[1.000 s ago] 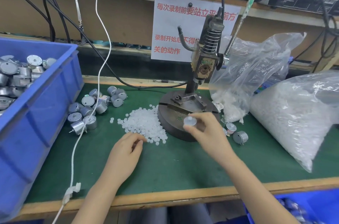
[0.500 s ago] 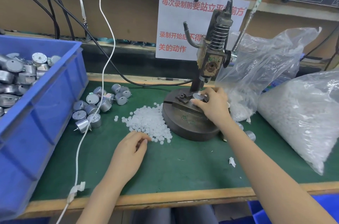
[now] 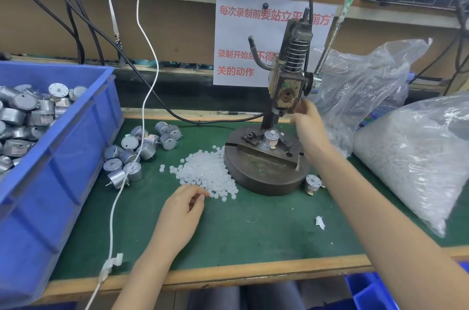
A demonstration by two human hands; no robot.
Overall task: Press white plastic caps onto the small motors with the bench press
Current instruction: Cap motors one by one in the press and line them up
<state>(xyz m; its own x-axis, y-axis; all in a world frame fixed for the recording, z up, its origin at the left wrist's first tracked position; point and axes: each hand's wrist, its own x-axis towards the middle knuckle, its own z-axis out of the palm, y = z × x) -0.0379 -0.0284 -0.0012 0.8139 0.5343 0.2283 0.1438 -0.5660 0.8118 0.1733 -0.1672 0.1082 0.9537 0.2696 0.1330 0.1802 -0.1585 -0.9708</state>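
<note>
A small silver motor (image 3: pixel 271 139) stands upright in the fixture on the round base of the bench press (image 3: pixel 288 86), directly below the ram. A small pale spot shows on its top; whether that is a cap sitting on the shaft is too small to tell.

The right hand (image 3: pixel 309 124) is raised just to the right of the motor, with its fingers (image 3: pixel 302 106) up against the lower corner of the press head. It is smeared by motion blur, so I cannot tell how far it is open or whether it holds anything.

The left hand (image 3: pixel 183 210) rests on the green mat (image 3: pixel 253 233) at the near edge of the pile of white caps (image 3: pixel 206 172). Its fingers are curled, with thumb and forefinger close together. I cannot tell whether a cap sits between them.

One more motor (image 3: pixel 312 182) lies against the base on the right, partly hidden by the right forearm. Loose motors (image 3: pixel 137 154) cluster left of the caps, beside a blue bin (image 3: pixel 63 182) of motors that is cut off by the left edge. Two clear plastic bags (image 3: pixel 418 157) of white parts fill the right side.
</note>
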